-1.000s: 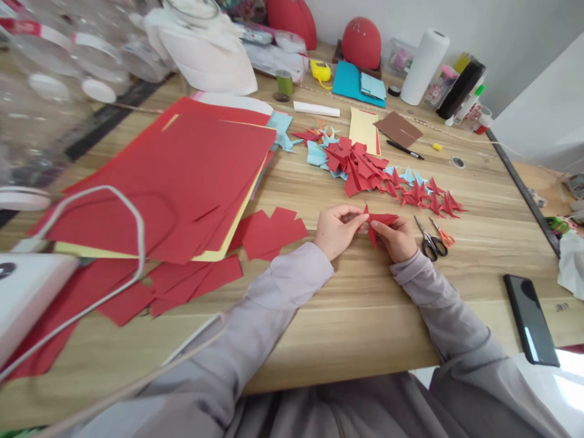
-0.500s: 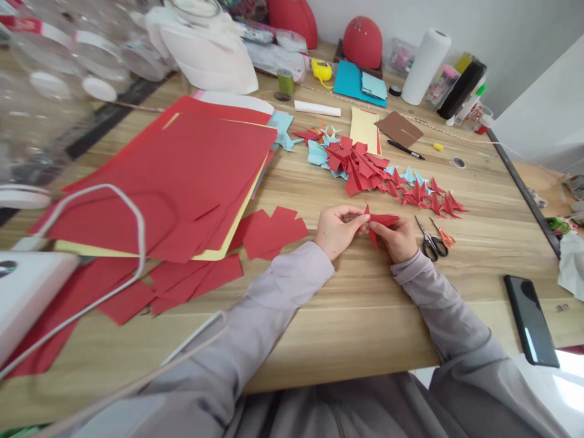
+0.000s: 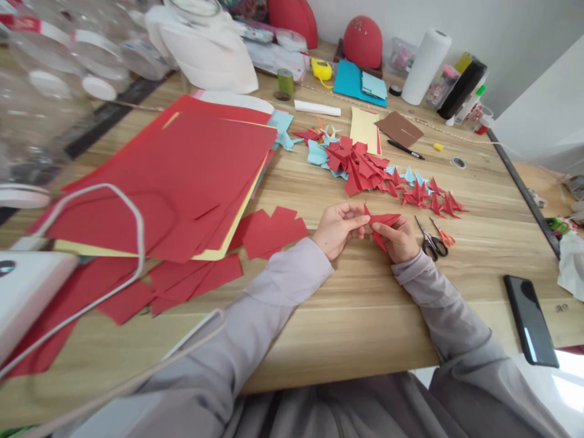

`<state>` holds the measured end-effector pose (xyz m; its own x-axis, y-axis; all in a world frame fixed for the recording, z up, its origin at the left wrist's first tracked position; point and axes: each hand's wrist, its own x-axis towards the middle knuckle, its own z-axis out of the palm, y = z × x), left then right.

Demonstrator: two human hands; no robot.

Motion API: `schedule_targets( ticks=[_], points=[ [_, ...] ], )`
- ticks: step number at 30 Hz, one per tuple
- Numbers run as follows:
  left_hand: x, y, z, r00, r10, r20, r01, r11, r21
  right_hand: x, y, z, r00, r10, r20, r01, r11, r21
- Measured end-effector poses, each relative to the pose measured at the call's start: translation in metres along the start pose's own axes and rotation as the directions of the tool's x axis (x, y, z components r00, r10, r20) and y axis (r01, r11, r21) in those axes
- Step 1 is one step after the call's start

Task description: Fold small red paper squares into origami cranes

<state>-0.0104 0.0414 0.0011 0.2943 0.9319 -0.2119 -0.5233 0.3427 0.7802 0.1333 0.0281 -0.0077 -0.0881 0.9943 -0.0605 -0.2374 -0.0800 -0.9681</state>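
Between my two hands is a red origami crane point(image 3: 385, 218), partly covered by my fingers. My left hand point(image 3: 338, 229) pinches its left side between thumb and fingers. My right hand point(image 3: 399, 237) grips it from the right, thumb on top. A pointed tip rises near my left thumb, and another part sticks out below my right thumb. Just beyond my hands lies a heap of folded red paper pieces point(image 3: 358, 165), with finished red cranes point(image 3: 417, 193) and a few light blue ones trailing to the right.
Black-handled scissors point(image 3: 433, 243) and small orange scissors point(image 3: 444, 234) lie right of my right hand. Large red sheets point(image 3: 182, 182) and cut red pieces point(image 3: 276, 234) cover the left. A phone point(image 3: 530, 319) rests at the right edge; a white cable point(image 3: 141, 225) loops at left.
Both hands stay in nearly the same place on the crane. My left hand has shifted slightly left, and the crane is turned a little, its lower part now more to the right.
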Motion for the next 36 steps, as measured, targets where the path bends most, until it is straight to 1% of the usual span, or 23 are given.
schedule_targets(
  ticks=[3,8,11,15,19,23,27,32,36],
  points=[
    [-0.0005,0.0005,0.0004,1.0,0.007,-0.007,-0.007,1.0,-0.003,0.0001,-0.0007,0.0011,1.0,-0.003,-0.011,0.003,1.0,0.025],
    [-0.001,-0.002,0.003,0.997,0.063,-0.037,-0.062,0.998,0.025,0.0016,0.0013,0.0004,0.998,-0.019,-0.06,0.022,0.998,0.054],
    [-0.0003,-0.0043,0.0027,0.995,0.088,-0.053,-0.085,0.995,0.05,0.0024,0.0031,-0.0014,0.999,-0.025,-0.036,0.026,0.999,0.022],
    [0.0002,-0.004,0.0006,0.997,0.071,-0.036,-0.069,0.997,0.039,0.0025,0.0029,-0.0026,1.0,-0.002,-0.005,0.002,1.0,0.012],
    [-0.0001,-0.0015,-0.0006,0.999,0.033,0.002,-0.033,0.999,0.0,0.0016,-0.001,-0.0004,1.0,0.026,0.011,-0.026,0.998,0.06],
    [-0.0001,-0.0003,-0.0011,0.999,0.028,0.027,-0.026,0.999,-0.042,0.0004,-0.0045,0.0024,0.998,0.056,0.016,-0.058,0.992,0.108],
    [-0.0007,-0.0005,-0.0006,1.0,0.023,0.012,-0.023,0.999,-0.03,0.0004,-0.0043,0.0033,0.998,0.054,0.024,-0.056,0.992,0.114],
    [-0.0014,-0.0019,0.0013,0.997,0.079,-0.018,-0.078,0.997,0.024,0.0005,-0.0021,0.0037,0.998,0.05,0.027,-0.053,0.992,0.111],
    [-0.001,-0.0017,0.0009,0.999,0.037,-0.009,-0.036,0.999,0.025,0.0001,-0.0012,0.0028,0.998,0.053,0.046,-0.057,0.994,0.091]
  ],
)
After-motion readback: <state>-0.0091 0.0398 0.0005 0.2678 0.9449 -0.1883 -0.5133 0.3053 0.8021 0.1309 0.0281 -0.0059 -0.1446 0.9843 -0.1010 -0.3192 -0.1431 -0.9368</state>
